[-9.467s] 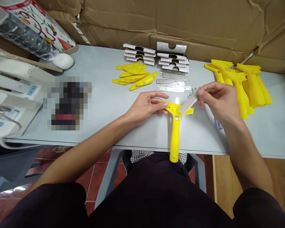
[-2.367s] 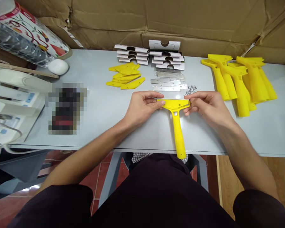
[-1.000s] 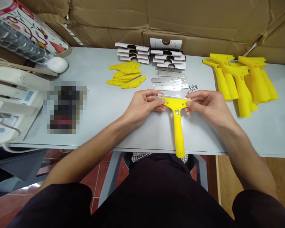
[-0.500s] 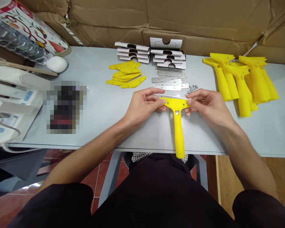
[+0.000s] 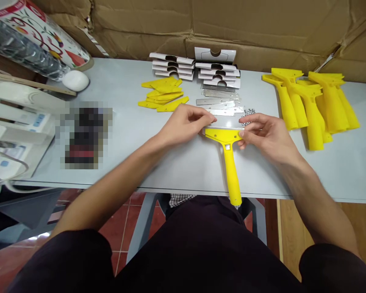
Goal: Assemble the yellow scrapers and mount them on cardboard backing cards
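A yellow scraper with a metal blade along its top lies with its handle end past the table's front edge. The thumb and fingers of my right hand pinch the right end of its head. My left hand hovers just above the head's left end, thumb and index finger together; whatever is between them is too small to make out. Behind the scraper are loose metal blades, small screws and several flat yellow plates.
White boxes stand at the back against cardboard. Several yellow scraper handles lie at the right. A blurred dark object, a bottle and white equipment are at the left.
My left hand has let go of the scraper's left end and moved slightly up. The scraper's handle has shifted a little to the right and toward me.
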### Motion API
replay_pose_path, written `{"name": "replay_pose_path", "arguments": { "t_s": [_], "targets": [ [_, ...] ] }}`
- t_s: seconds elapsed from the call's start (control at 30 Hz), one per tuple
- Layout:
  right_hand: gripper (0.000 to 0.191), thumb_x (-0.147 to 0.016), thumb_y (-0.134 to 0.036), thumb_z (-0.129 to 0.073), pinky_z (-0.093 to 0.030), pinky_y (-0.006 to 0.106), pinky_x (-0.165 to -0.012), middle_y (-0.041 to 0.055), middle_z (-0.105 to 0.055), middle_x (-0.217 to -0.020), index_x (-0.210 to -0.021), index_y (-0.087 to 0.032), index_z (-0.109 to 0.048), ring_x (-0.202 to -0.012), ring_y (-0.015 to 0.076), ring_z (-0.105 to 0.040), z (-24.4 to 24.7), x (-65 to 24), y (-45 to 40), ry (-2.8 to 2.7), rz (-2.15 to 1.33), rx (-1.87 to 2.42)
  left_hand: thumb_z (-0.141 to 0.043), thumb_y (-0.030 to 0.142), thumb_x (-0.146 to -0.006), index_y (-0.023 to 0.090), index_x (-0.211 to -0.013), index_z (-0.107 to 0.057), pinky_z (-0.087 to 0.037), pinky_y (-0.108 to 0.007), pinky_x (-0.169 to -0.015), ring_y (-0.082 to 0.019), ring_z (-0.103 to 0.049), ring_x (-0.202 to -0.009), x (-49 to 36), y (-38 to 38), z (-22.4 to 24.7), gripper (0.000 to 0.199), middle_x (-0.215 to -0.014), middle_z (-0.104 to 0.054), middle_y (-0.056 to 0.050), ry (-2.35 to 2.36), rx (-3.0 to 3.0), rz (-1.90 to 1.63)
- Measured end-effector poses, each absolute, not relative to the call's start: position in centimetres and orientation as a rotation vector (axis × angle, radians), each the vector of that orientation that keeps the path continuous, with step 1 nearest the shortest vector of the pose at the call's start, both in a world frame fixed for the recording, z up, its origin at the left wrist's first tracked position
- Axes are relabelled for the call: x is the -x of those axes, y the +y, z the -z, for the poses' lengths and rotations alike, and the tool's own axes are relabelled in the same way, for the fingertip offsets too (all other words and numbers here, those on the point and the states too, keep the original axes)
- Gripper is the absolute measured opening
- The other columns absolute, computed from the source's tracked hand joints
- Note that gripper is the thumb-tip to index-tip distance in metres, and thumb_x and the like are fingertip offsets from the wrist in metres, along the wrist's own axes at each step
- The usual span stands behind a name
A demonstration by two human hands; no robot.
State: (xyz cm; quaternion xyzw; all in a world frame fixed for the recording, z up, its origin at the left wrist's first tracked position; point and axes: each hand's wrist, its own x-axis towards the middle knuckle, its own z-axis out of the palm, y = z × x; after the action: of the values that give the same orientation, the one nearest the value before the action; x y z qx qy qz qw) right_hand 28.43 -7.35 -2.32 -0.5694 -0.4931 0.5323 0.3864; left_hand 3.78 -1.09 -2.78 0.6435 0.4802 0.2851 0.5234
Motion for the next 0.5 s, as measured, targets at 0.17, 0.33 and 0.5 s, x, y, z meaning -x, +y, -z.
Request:
{"name": "replay_pose_path", "arguments": {
  "t_s": [0.17, 0.33, 0.5],
  "targets": [
    [0.039, -0.074, -0.03, -0.098, -0.07, 0.041, -0.075, -0.0002, -0.079, -0.072, -0.105, -0.024, -0.075, -0.062, 0.0208, -0.077, 2.1, -28.3, -7.5, -1.26, -1.373, 1.423, -0.08, 0.03, -0.082, 0.018, -0.088, -0.089, -0.05, -0.027, -0.065, -0.017, -0.069, -0.072, -4.3, 1.2, 1.8, 0.017, -0.078, -0.08, -0.005, 0.858, -1.813, -0.405],
    [0.039, -0.075, -0.035, -0.099, -0.07, 0.042, -0.075, 0.0007, -0.08, -0.074, -0.105, -0.024, -0.075, -0.063, 0.0208, -0.077, 2.2, -28.6, -7.4, -1.252, -1.376, 1.393, -0.076, 0.025, -0.08, 0.016, -0.078, -0.085, -0.041, -0.027, -0.059, -0.013, -0.058, -0.063, -5.5, 1.1, 1.9, 0.013, -0.068, -0.072, -0.001, 0.841, -1.705, -0.441],
    [0.043, -0.073, -0.041, -0.101, -0.07, 0.041, -0.074, 0.0008, -0.079, -0.073, -0.104, -0.024, -0.075, -0.063, 0.0207, -0.078, 2.3, -28.5, -7.4, -1.234, -1.366, 1.367, -0.069, 0.016, -0.084, 0.016, -0.073, -0.072, -0.04, -0.026, -0.063, -0.012, -0.055, -0.066, -6.6, -0.4, 2.5, 0.012, -0.07, -0.065, 0.001, 0.885, -1.56, -0.564]
  ]
}}
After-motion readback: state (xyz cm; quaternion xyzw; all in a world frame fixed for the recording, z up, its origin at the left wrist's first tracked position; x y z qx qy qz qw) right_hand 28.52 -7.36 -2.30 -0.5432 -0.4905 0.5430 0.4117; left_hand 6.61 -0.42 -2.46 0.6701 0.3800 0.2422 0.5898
